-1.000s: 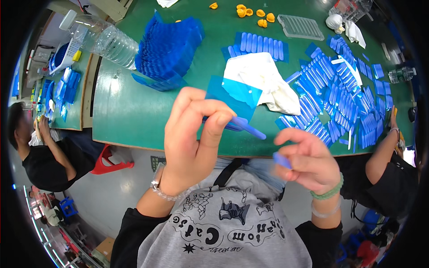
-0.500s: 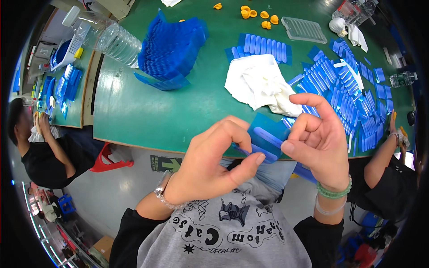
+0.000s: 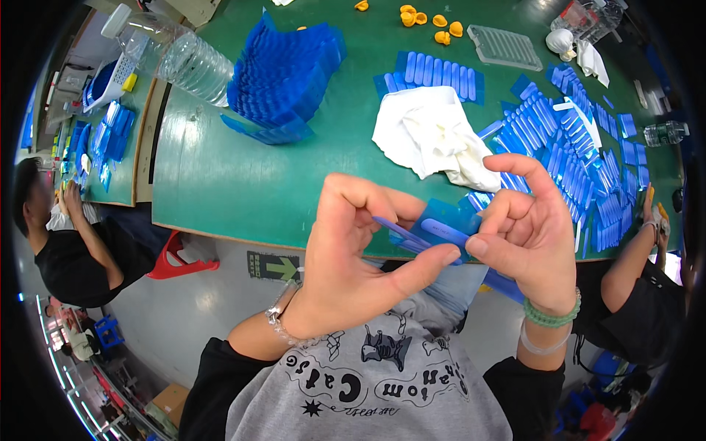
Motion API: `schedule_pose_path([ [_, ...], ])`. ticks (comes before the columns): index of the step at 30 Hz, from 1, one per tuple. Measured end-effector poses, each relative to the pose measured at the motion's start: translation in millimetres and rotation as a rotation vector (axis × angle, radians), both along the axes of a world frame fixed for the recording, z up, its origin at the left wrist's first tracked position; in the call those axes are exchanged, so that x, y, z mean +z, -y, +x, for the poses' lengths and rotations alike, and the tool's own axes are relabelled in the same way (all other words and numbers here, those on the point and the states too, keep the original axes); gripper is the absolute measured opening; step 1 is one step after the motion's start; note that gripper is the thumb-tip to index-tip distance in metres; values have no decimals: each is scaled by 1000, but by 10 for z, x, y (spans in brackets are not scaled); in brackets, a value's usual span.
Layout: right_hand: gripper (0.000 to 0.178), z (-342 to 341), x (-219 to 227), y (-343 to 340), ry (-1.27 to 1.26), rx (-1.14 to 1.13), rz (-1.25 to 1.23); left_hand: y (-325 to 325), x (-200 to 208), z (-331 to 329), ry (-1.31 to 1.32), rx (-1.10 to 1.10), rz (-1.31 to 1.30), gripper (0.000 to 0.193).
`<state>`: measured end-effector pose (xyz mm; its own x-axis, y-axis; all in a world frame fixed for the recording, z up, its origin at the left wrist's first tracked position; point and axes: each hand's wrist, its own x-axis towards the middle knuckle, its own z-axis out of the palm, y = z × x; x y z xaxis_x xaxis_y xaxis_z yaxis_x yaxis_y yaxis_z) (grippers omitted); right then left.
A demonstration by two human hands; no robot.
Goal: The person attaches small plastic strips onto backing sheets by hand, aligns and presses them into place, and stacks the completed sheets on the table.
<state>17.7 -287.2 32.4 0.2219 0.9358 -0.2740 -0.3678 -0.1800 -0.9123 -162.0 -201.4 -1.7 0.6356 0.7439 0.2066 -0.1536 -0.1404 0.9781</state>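
Left hand, mine (image 3: 349, 272): fingers curled, thumb stretched long, a wide gap between thumb and forefinger; has hold of a small translucent blue sheet (image 3: 454, 213) with slim blue strips (image 3: 421, 242) lying slantwise about it. The thumb tip is at the strips' lower right end; how firmly it presses, I cannot tell.

Right hand, mine (image 3: 529, 239): thumb and a bent finger closed together on the near end of one rounded strip (image 3: 443, 232); forefinger raised and hooked, clear of the work. Both hands are close together, just off the front edge of the green table (image 3: 198, 176), above my lap.

White cloth (image 3: 423, 128), one, crumpled, on the table beyond my hands.

Stack of blue sheets (image 3: 283, 81), fanned, to the left; beside it a large clear bottle (image 3: 195, 66), tilted in view.

Row of strips on a blue sheet (image 3: 441, 76), behind the cloth.

Spread of blue strip sets (image 3: 566, 165), many, overlapping, to the right.

Yellow finger covers (image 3: 439, 20), several, at the far side, near a clear ribbed tray (image 3: 504, 48).

Neighbours: one person (image 3: 81, 268) to the left, another (image 3: 625, 298) to the right.
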Motion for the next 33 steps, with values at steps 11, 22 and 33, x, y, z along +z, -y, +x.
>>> schedule_pose_path([
  [11,66,0,-8,-18,28,5,-8,54,-48,56,68,93,-105,62],
  [22,63,-191,-9,-140,57,-171,69,-107,16,128,183,223,-297,54],
  [33,48,-160,-141,-264,120,-199,196,-158,5,217,205,168,-48,60],
])
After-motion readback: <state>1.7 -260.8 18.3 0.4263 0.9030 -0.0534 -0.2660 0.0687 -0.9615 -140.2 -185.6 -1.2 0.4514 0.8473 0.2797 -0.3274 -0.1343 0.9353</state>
